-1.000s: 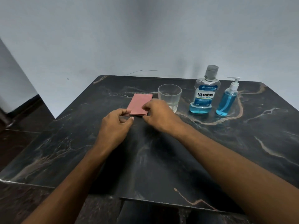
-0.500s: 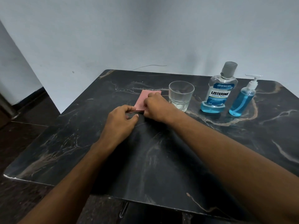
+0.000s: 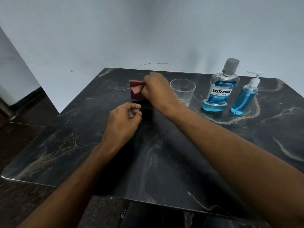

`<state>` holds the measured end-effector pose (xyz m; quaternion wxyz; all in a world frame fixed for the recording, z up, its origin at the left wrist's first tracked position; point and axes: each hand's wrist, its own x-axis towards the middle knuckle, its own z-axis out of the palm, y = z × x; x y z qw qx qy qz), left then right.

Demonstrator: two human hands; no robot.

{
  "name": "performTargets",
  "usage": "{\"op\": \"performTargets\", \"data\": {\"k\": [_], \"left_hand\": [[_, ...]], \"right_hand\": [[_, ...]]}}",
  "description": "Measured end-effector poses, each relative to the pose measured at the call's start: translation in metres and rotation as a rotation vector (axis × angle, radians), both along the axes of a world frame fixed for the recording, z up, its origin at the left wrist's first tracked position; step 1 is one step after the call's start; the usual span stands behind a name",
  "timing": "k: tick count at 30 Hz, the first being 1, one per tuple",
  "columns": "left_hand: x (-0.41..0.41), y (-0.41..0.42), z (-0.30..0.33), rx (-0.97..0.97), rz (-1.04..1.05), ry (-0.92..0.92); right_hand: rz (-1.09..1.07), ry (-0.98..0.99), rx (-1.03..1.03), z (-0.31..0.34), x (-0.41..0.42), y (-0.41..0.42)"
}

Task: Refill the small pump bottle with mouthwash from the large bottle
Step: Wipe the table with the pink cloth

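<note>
The large mouthwash bottle [image 3: 221,89], clear with a grey cap and a little blue liquid at the bottom, stands at the back right of the dark marble table [image 3: 164,162]. Right of it stands the small pump bottle [image 3: 245,96], mostly full of blue liquid. My right hand [image 3: 158,91] pinches a pink cloth [image 3: 135,89] and holds it lifted off the table, left of both bottles. My left hand [image 3: 123,122] rests loosely curled on the table just below the cloth, holding nothing.
An empty clear glass [image 3: 182,91] stands between my right hand and the large bottle. A pale wall rises close behind the table. The table's left and front edges drop to a dark floor [image 3: 24,122].
My right hand has lifted the pink cloth off the table and moved it back and up. My left hand has let go of the cloth and stays on the table.
</note>
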<state>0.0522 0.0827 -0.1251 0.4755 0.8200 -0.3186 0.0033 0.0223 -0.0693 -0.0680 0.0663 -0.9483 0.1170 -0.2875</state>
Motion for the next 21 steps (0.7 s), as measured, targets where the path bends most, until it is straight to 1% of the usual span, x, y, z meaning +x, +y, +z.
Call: {"op": "performTargets", "data": {"k": [4, 10, 16, 21], "left_hand": [[-0.004, 0.001, 0.002, -0.038, 0.017, -0.027], [-0.011, 0.006, 0.002, -0.107, 0.015, -0.05], [-0.036, -0.005, 0.004, -0.269, -0.017, -0.082], [-0.056, -0.022, 0.005, -0.293, -0.071, -0.164]], "right_hand": [[0.0, -0.084, 0.158, 0.019, -0.021, -0.004], [0.01, -0.08, 0.358, 0.034, -0.062, -0.014], [-0.01, -0.113, 0.427, 0.047, -0.116, -0.028], [-0.002, -0.089, 0.531, 0.046, -0.162, -0.05]]}}
